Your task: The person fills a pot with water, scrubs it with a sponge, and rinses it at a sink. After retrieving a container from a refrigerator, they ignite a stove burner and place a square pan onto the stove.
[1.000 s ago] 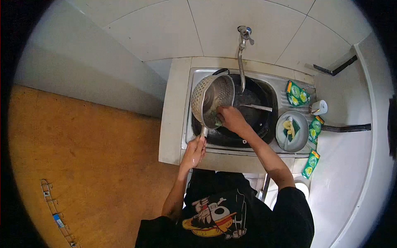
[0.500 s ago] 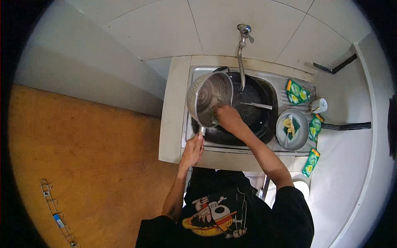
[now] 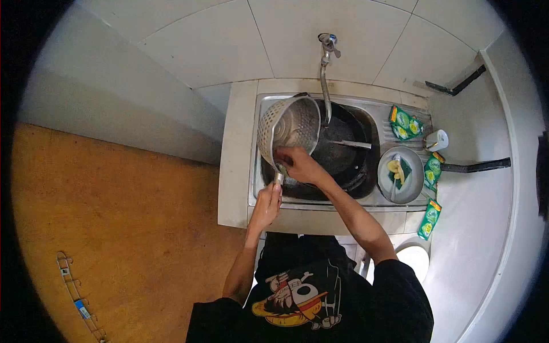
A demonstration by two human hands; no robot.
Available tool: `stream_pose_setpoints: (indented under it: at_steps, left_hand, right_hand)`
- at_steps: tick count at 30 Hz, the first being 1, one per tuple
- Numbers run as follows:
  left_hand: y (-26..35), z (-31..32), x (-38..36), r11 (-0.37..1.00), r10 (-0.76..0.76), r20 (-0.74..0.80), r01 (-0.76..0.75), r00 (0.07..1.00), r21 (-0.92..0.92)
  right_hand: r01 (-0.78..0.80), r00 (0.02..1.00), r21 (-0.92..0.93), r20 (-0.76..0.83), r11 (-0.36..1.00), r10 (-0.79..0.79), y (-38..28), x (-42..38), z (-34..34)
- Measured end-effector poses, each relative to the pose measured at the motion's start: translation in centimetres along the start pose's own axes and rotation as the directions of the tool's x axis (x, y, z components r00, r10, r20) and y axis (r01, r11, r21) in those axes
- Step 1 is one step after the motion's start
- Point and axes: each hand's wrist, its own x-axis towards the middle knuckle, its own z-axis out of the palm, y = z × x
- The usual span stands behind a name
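A dimpled metal saucepan (image 3: pixel 289 127) is tilted over the sink, its inside facing me. My left hand (image 3: pixel 266 207) is wrapped around its handle below the rim. Reaching into the near side of the saucepan, my right hand (image 3: pixel 298 164) has its fingers closed against the inner wall. A bit of green scouring pad (image 3: pixel 282 168) shows under those fingers; the rest is hidden. Beneath lies a large black pan (image 3: pixel 346 163) in the sink, with a metal-coloured handle (image 3: pixel 351 144) crossing it.
A steel sink (image 3: pixel 370 200) with a bent faucet (image 3: pixel 324 86) surrounds the pan. On the drainboard are a grey bowl (image 3: pixel 413 191) with a green pad and yellowish pieces, a white mug (image 3: pixel 437 140) and green packets (image 3: pixel 406 123). A black bracket (image 3: pixel 477 167) juts from the right wall.
My right hand has slid left and slightly down along the saucepan's inner wall, towards the handle. The saucepan has turned a little, showing more of its dimpled outside. The view has shifted slightly.
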Motion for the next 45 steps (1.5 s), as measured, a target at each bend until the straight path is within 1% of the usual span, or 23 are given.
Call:
stream_pose_setpoints:
  at_steps: [2, 5, 6, 8, 9, 11, 15, 17, 20, 21, 23, 24, 26, 28, 30, 32, 36, 38, 39, 41, 42, 44, 45]
  left_hand:
    - [-0.7, 0.1, -0.1, 0.998, 0.024, -0.047, -0.022, 0.999, 0.054]
    - [-0.2, 0.2, -0.3, 0.999, 0.042, -0.046, -0.041, 0.998, 0.028]
    - [-0.6, 0.3, -0.3, 0.999, 0.046, -0.049, -0.044, 0.998, 0.03]
    - [-1.6, 0.4, -0.3, 0.998, -0.018, 0.013, 0.019, 1.0, -0.06]
    - [-1.1, 0.5, -0.4, 0.998, -0.016, 0.012, 0.017, 1.0, -0.06]
    - [-0.1, 0.6, -0.9, 0.981, -0.104, 0.107, 0.119, 0.989, -0.153]
    - [0.1, 0.0, -0.9, 0.973, -0.095, 0.124, 0.118, 0.988, -0.197]
    - [-0.4, -0.1, -0.8, 0.97, -0.122, 0.039, 0.127, 0.992, -0.208]
    - [-0.4, 0.3, -1.1, 0.971, -0.127, 0.06, 0.137, 0.99, -0.197]
    - [-0.3, 0.2, -1.1, 0.967, -0.137, 0.095, 0.153, 0.986, -0.201]
    - [0.2, 0.0, -1.4, 0.966, -0.159, 0.132, 0.182, 0.978, -0.184]
    - [0.6, 0.1, -1.5, 0.962, -0.182, 0.164, 0.209, 0.97, -0.172]
    - [0.6, 0.1, -1.5, 0.964, -0.184, 0.159, 0.21, 0.97, -0.161]
    - [0.2, 0.0, -1.5, 0.965, -0.19, 0.151, 0.213, 0.97, -0.151]
    - [-0.4, -0.3, -0.9, 0.951, -0.148, 0.113, 0.173, 0.982, -0.255]
    - [-0.1, -0.5, -0.9, 0.948, -0.175, 0.133, 0.204, 0.975, -0.244]
    - [-0.7, -0.5, -0.6, 0.929, -0.165, 0.247, 0.234, 0.955, -0.285]
    - [-0.4, -0.6, -0.4, 0.918, -0.16, 0.296, 0.252, 0.942, -0.305]
    - [-0.1, -0.7, -0.5, 0.916, -0.166, 0.301, 0.26, 0.939, -0.306]
    - [0.5, -1.1, -0.5, 0.913, -0.173, 0.306, 0.269, 0.936, -0.307]
    - [0.7, -1.4, -0.3, 0.911, -0.169, 0.313, 0.269, 0.935, -0.312]
    - [0.7, -1.6, -0.3, 0.91, -0.165, 0.322, 0.27, 0.932, -0.316]
    - [0.6, -1.6, -0.4, 0.891, -0.183, 0.342, 0.303, 0.922, -0.339]
  right_hand:
    - [-0.07, 0.986, -0.448, 0.106, 0.891, 0.131, -1.8, -0.5, -1.4]
    - [-0.058, 0.989, -0.517, 0.084, 0.854, 0.118, -1.4, -1.0, -1.4]
    - [-0.054, 0.99, -0.518, 0.084, 0.854, 0.113, -1.0, -0.8, -1.2]
    - [-0.017, 0.982, -0.285, 0.176, 0.958, 0.07, -0.2, -0.4, -0.6]
    - [-0.015, 0.982, -0.286, 0.176, 0.958, 0.067, -0.2, -0.1, -0.2]
    - [0.104, 0.994, -0.116, 0.022, 0.988, -0.102, -0.5, 0.5, 1.0]
    - [0.05, 0.999, -0.179, -0.012, 0.983, -0.053, -1.5, 1.3, 1.2]
    - [0.027, 0.987, -0.424, 0.157, 0.905, 0.044, -1.6, 0.8, 0.3]
    - [0.116, 0.972, -0.526, 0.233, 0.843, 0.012, 0.5, 0.2, -0.3]
    - [0.12, 0.972, -0.527, 0.234, 0.841, 0.008, 0.5, 0.4, -0.1]
    - [0.08, 0.993, -0.238, 0.107, 0.968, -0.056, 0.5, 0.8, 0.8]
    - [0.079, 0.993, -0.242, 0.106, 0.967, -0.055, 0.2, 1.2, 1.1]
    - [-0.046, 0.997, -0.091, 0.057, 0.995, 0.051, -0.5, 1.9, 1.4]
    - [-0.054, 0.993, -0.169, 0.093, 0.984, 0.071, -1.0, 1.7, 1.4]
    - [-0.053, 0.987, -0.25, 0.133, 0.967, 0.088, -1.3, 1.3, 1.1]
    - [0.099, 0.987, -0.392, 0.154, 0.915, -0.041, -1.4, 0.4, 0.5]
    - [0.055, 0.991, -0.241, 0.132, 0.969, -0.024, -2.2, 1.4, 0.8]
    - [-0.039, 0.999, -0.128, -0.032, 0.991, 0.035, -1.5, 2.4, 1.3]
    - [-0.038, 0.999, -0.126, -0.035, 0.991, 0.034, -1.7, 2.4, 1.3]
    - [-0.079, 0.995, -0.255, 0.04, 0.964, 0.092, -2.2, 1.9, 1.1]
    - [-0.077, 0.995, -0.257, 0.041, 0.963, 0.09, -1.8, 1.7, 0.9]
    - [0.05, 0.992, -0.411, 0.127, 0.91, 0.002, -0.9, 1.2, 0.9]
    - [0.052, 0.992, -0.413, 0.126, 0.909, 0.001, -1.4, 1.1, 0.9]
